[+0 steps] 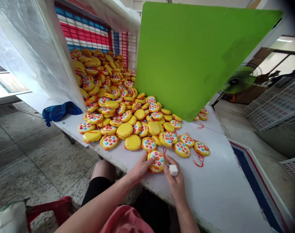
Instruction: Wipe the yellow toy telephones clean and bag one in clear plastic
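At lower centre, the left hand pinches a yellow cartoon-faced toy, probably best steadied by its rim; the right hand grips a white square-ended object.

I wear the one camera on my head, so it looks forward and down over my lap. My left hand and right hand show close up, below the middle of the frame. The view is wide: it takes in the white tabletop, a heap of yellow toys farther off, a tall green board and floor on both sides.
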`<state>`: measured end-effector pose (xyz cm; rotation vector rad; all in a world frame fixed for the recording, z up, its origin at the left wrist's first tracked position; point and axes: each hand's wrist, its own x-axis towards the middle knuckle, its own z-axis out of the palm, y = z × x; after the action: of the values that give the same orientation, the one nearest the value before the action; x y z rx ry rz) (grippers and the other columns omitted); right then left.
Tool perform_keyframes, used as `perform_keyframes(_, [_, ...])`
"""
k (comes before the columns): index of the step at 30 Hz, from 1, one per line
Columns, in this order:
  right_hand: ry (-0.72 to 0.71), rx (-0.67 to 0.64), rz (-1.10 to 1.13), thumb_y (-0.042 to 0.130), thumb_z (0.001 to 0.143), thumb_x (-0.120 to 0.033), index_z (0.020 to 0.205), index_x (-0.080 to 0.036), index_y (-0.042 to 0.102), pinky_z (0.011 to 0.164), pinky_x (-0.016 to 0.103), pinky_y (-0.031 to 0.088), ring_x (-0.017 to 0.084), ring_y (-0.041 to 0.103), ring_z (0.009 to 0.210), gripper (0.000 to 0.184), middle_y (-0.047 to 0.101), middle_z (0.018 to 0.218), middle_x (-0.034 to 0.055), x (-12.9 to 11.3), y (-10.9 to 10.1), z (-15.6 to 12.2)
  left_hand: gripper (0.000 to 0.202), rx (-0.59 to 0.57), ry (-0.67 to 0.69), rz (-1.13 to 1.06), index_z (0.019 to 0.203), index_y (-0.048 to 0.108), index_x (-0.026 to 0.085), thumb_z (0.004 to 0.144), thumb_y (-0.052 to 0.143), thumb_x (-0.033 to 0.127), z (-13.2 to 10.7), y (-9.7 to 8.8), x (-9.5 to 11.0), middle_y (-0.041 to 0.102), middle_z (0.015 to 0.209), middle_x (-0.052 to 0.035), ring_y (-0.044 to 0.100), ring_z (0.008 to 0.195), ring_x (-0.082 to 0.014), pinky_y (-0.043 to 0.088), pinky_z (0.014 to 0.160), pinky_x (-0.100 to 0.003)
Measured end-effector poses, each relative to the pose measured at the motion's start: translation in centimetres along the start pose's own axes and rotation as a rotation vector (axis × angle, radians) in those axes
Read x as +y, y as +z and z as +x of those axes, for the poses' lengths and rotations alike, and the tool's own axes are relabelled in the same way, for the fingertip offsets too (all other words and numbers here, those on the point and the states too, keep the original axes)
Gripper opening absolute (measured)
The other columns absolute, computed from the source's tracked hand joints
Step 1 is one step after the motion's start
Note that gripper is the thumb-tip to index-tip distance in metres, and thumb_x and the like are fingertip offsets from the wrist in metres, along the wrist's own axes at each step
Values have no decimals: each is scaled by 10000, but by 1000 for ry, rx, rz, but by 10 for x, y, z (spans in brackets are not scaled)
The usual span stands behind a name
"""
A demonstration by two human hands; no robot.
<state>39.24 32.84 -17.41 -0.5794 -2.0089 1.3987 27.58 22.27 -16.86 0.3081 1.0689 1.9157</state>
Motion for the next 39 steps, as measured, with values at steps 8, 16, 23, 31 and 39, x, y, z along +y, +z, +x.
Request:
perform_keyframes(8, [305,-28,400,687,813,-433,1330,-234,546,941,420,504,289,576,1154,571,605,1299,77,5,-2,2,545,-186,31,89,1249,500,180,787,729,356,-6,-9,6,617,1185,-101,615,1051,-233,481,934,-375])
perform_keyframes(16, [308,22,648,651,838,-427,1140,-232,622,719,382,577,256,648,961,361,674,1109,81,3,2,-4,472,-38,143,30,1190,501,188,799,710,351,-9,-10,0,624,1170,-101,632,1010,-233,531,835,-353])
perform_keyframes(23, [324,-7,544,672,817,-408,1345,-236,481,772,408,573,285,636,1031,587,613,1252,109,2,2,-3,593,-62,191,275,1274,532,144,804,668,479,-4,-4,4,634,1211,-131,588,1109,-277,477,958,-402])
perform_keyframes(31, [305,-85,584,671,826,-393,1399,-278,410,842,432,556,284,618,1087,641,587,1292,100,1,5,-5,1014,-194,180,275,1467,246,207,649,832,340,-9,-5,2,518,1340,-141,568,1137,-283,485,954,-389])
perform_keyframes(39, [260,-151,393,598,844,-545,1375,-238,464,882,443,536,296,604,1114,628,621,1251,112,4,4,-5,827,-174,162,330,1440,308,207,760,725,425,-11,-6,7,568,1241,-106,587,1064,-250,490,912,-357])
